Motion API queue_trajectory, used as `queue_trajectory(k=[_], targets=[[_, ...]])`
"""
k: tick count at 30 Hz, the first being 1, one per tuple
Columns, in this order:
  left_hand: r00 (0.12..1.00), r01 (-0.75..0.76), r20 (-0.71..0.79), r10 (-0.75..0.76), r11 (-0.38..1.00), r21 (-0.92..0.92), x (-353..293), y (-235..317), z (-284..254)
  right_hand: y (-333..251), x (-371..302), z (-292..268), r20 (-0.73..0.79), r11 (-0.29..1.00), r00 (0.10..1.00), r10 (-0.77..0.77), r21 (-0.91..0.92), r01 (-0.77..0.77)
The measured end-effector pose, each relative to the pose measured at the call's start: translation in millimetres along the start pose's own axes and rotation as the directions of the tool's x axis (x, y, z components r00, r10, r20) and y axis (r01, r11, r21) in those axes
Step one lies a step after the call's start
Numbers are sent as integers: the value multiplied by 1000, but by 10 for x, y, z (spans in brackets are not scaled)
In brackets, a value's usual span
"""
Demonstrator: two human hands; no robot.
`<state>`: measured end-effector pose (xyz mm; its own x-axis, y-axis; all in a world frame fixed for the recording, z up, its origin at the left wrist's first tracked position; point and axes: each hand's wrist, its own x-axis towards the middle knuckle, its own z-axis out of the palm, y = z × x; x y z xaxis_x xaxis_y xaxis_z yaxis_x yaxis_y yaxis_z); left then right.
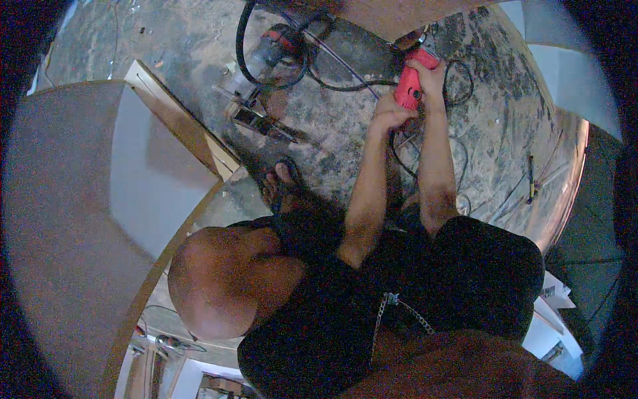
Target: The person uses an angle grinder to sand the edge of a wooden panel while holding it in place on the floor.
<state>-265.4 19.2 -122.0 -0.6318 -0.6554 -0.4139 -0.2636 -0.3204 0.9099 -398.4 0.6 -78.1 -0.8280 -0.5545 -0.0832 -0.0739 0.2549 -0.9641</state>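
Note:
Both my hands are around a red power tool (407, 88) with a black round spot on its side, at the upper right. My left hand (391, 114) is closed on its near end, by the cord. Farther up, my right hand (432, 74) wraps the body from the right. A shiny metal part at the tool's far end lies close to the edge of a brown board (379, 16); whether they touch, I cannot tell. The kind of tool is not clear.
A grey corded power tool (262, 63) with a metal base lies on the stained floor (332, 133), left of my hands. Black cable (342, 86) loops between them. Large panels (66, 199) stand at left. A thin yellow-and-black tool (531, 179) lies at right. My foot (282, 183) is near.

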Motion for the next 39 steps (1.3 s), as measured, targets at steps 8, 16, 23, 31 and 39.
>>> queue_trajectory(k=[8,16,23,31,39], targets=[[998,43,39,-43,999,20,-129,259,-52,278,201,-160,9,991,999,34,-133,-32],[998,41,52,-40,999,-8,-136,284,-95,250,139,-82,1,998,998,-62,13,61],[1000,16,3,-16,999,-44,-74,209,67,312,243,-215,-50,983,995,-85,-169,75],[998,44,40,-47,997,61,-137,297,-40,-66,18,-111,16,996,998,64,-68,-63],[999,39,16,-39,999,0,-155,203,-56,-29,-8,-47,35,1000,999,-22,-20,22]])
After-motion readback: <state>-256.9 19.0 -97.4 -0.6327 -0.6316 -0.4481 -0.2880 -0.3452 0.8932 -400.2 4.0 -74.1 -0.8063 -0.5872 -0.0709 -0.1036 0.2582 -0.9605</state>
